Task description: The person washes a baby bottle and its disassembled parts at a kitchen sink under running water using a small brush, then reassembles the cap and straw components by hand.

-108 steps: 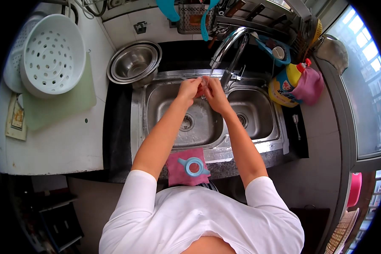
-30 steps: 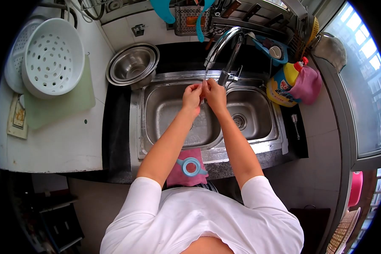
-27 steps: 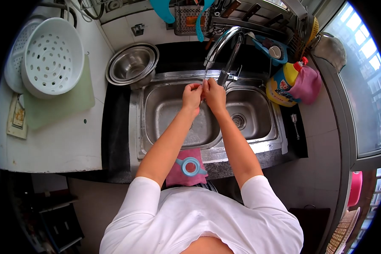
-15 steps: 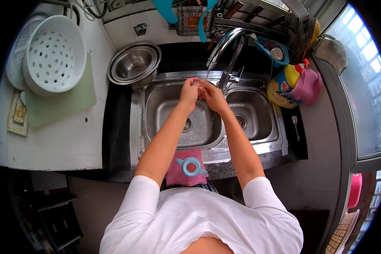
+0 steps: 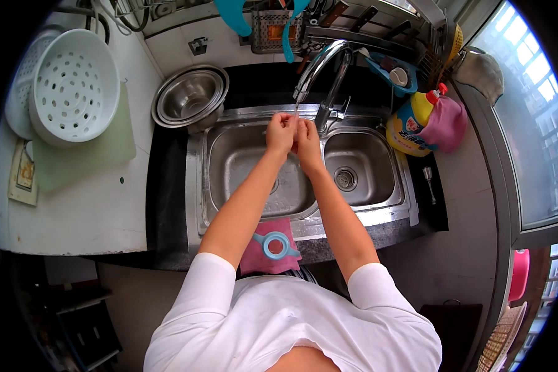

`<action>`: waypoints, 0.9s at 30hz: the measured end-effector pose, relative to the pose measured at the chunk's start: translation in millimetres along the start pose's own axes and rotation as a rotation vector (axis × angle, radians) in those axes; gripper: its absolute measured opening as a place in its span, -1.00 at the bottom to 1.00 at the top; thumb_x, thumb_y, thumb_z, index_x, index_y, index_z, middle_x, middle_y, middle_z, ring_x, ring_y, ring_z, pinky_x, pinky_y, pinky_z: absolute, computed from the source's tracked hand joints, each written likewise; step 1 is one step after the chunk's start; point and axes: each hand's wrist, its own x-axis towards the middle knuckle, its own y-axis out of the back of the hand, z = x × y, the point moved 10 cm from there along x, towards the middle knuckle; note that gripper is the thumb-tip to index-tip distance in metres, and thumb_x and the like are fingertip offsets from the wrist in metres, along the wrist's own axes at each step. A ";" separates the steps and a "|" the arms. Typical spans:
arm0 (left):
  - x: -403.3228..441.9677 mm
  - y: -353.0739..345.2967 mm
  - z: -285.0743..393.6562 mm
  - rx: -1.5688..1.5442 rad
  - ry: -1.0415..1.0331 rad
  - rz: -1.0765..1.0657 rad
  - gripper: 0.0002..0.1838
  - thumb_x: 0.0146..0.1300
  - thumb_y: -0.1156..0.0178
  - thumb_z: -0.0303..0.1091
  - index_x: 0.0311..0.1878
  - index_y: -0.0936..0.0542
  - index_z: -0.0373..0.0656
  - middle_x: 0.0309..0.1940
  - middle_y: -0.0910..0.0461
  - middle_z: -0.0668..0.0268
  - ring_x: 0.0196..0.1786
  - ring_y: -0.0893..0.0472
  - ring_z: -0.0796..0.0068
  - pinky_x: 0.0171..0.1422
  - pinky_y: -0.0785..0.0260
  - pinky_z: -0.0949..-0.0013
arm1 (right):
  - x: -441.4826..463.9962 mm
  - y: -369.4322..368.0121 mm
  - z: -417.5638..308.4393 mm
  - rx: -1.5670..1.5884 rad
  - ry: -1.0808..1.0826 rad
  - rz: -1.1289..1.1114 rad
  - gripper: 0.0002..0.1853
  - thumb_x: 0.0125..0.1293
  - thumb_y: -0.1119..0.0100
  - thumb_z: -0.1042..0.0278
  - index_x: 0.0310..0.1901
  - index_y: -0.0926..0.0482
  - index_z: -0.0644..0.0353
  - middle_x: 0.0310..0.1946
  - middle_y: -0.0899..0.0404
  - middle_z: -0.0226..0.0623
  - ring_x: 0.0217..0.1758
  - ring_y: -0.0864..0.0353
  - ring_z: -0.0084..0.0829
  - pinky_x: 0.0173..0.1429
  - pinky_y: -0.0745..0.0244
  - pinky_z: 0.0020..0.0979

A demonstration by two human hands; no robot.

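Under the thin stream of the chrome faucet (image 5: pixel 324 61), my left hand (image 5: pixel 281 134) and my right hand (image 5: pixel 307 144) are close together with fingers curled in. Both are over the back of the left basin of the steel double sink (image 5: pixel 234 180). Whatever lies between the fingers is too small and hidden to name. In front of the sink, a pink cloth (image 5: pixel 252 259) drapes over the counter edge, with a light blue ring with two tabs (image 5: pixel 264 247) on it.
Nested steel bowls (image 5: pixel 189 99) stand left of the sink. A yellow detergent bottle (image 5: pixel 404 133) with a pink cloth (image 5: pixel 445 126) over it stands right. A white colander (image 5: pixel 74 124) rests on a green board (image 5: pixel 115 146). A small metal tool (image 5: pixel 429 186) lies right of the sink.
My hands stay under the faucet, but my right hand has turned more upright and its fingers have drawn in beside my left. The view has shifted slightly.
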 end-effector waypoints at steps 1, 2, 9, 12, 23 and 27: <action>-2.0 -1.7 -0.1 -0.034 -0.036 -0.032 -0.77 0.24 -0.08 -0.24 -0.24 -0.42 -0.23 -0.50 -0.48 0.37 -0.51 -0.40 0.68 -0.48 -0.28 0.54 | 2.7 1.4 7.3 0.078 -0.069 0.001 -0.77 0.36 0.16 0.17 -0.14 -0.36 0.15 -0.51 -0.37 -0.49 -0.56 -0.28 -0.71 -0.57 -0.23 -0.64; -3.4 0.6 -0.4 -0.032 -0.038 -0.030 -0.77 0.24 -0.08 -0.24 -0.24 -0.42 -0.23 -0.50 -0.48 0.37 -0.51 -0.40 0.68 -0.48 -0.28 0.54 | 4.9 0.0 13.8 0.158 -0.138 -0.001 -0.77 0.36 0.17 0.17 -0.16 -0.37 0.14 -0.49 -0.39 -0.48 -0.54 -0.31 -0.70 -0.56 -0.25 -0.64; -28.5 -8.6 41.5 0.352 -0.441 -0.078 -0.72 0.20 0.05 -0.47 0.00 -0.44 -0.17 -0.28 -0.46 0.27 -0.33 -0.43 0.52 -0.19 -0.32 0.48 | 14.4 -3.9 37.6 0.349 -0.216 0.052 -0.73 0.37 0.24 0.15 -0.17 -0.37 0.16 -0.47 -0.43 -0.41 -0.59 -0.32 -0.64 -0.62 -0.21 -0.62; -20.3 -4.9 31.9 0.376 -0.345 -0.073 -0.74 0.19 0.05 -0.44 -0.05 -0.48 -0.19 -0.26 -0.46 0.25 -0.23 -0.44 0.47 -0.09 -0.30 0.46 | 11.4 -3.2 32.5 0.275 -0.173 0.103 -0.72 0.38 0.29 0.15 -0.19 -0.36 0.18 -0.51 -0.42 -0.42 -0.57 -0.32 -0.63 -0.56 -0.25 -0.59; -6.7 -11.2 19.8 -0.073 0.130 -0.319 -0.78 0.25 -0.02 -0.29 -0.17 -0.55 -0.18 -0.62 -0.45 0.46 -0.68 -0.33 0.73 -0.71 -0.14 0.56 | 0.9 -13.4 -7.7 0.003 -0.026 -0.032 -0.75 0.40 0.32 0.20 -0.26 -0.33 0.16 -0.68 -0.29 -0.49 -0.73 -0.24 -0.66 -0.69 -0.14 -0.61; -3.9 -7.4 15.5 0.037 0.080 -0.196 -0.76 0.25 -0.05 -0.22 -0.19 -0.57 -0.17 -0.68 -0.39 0.52 -0.69 -0.30 0.75 -0.70 -0.11 0.58 | -0.3 -7.0 -19.3 -0.045 0.039 0.052 -0.74 0.40 0.31 0.19 -0.29 -0.33 0.17 -0.71 -0.27 -0.48 -0.76 -0.23 -0.65 -0.70 -0.13 -0.59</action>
